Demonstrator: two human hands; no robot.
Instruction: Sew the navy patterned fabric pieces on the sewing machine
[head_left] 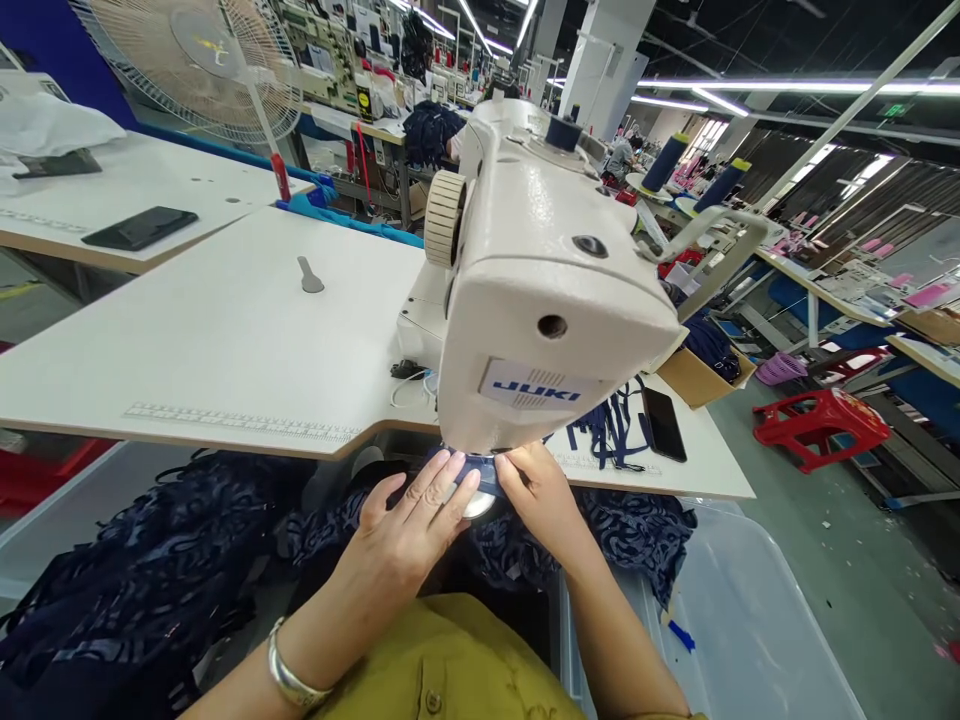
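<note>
A white JUKI sewing machine (570, 300) stands in front of me, its head hiding the needle area. Just under it lies a narrow navy fabric piece (486, 476). My left hand (412, 525) rests on the piece with fingers stretched out flat and thumb apart. On the other side, my right hand (541, 497) pinches the fabric's edge between thumb and bent fingers. A round white disc (478, 506) shows below the fabric. Dark blue patterned cloth (630, 535) hangs below the table edge on the right, and a larger pile (157, 580) lies at the left.
On the white tabletop (247, 320) lies a small grey metal piece (309, 276). Navy straps (609, 430) and a phone (664, 424) lie right of the machine. Another phone (141, 228) is on the left table. A clear plastic bin (750, 610) and red stool (821, 425) stand right.
</note>
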